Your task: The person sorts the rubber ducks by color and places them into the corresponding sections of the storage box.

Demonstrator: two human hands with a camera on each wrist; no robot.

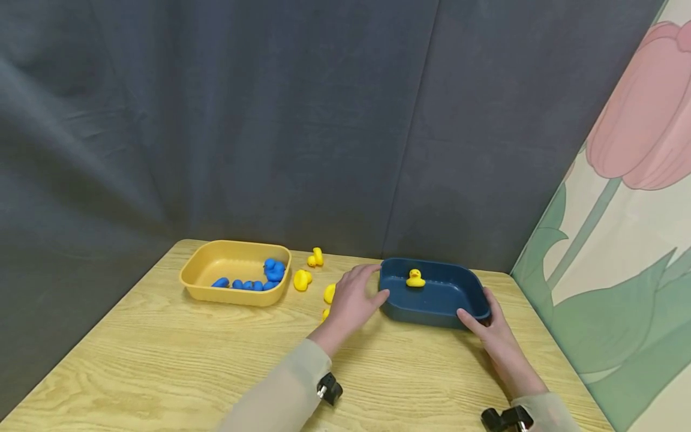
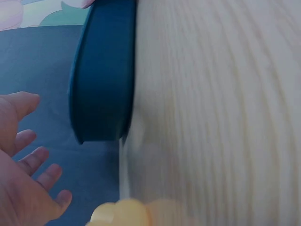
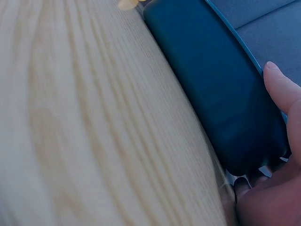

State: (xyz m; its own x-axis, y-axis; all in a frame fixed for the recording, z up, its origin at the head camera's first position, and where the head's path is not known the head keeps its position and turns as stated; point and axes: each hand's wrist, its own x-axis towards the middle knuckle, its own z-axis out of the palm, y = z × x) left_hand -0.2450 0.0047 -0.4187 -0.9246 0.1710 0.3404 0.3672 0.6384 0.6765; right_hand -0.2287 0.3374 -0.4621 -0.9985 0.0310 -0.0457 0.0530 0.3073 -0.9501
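A dark blue plastic basin [image 1: 432, 320] stands on the right half of the table with a yellow rubber duck [image 1: 415, 278] inside. My right hand [image 1: 492, 330] grips its right end, thumb [image 3: 278, 87] over the rim and fingers curled below the wall, partly hidden. Beside the left end is my left hand [image 1: 354, 299], its fingers spread and holding nothing. In the left wrist view a gap shows between the left hand [image 2: 26, 165] and the basin [image 2: 103, 70]. Partly behind the left hand lies another yellow duck [image 1: 329, 293].
A yellow basin [image 1: 227, 294] stands at the left, holding several blue ducks [image 1: 274, 270]. Between the basins, yellow ducks [image 1: 302, 279] lie loose on the wooden table [image 1: 216, 354]. Behind the table hangs a grey curtain [image 1: 297, 120]; a tulip-patterned wall [image 1: 621, 252] borders the right.
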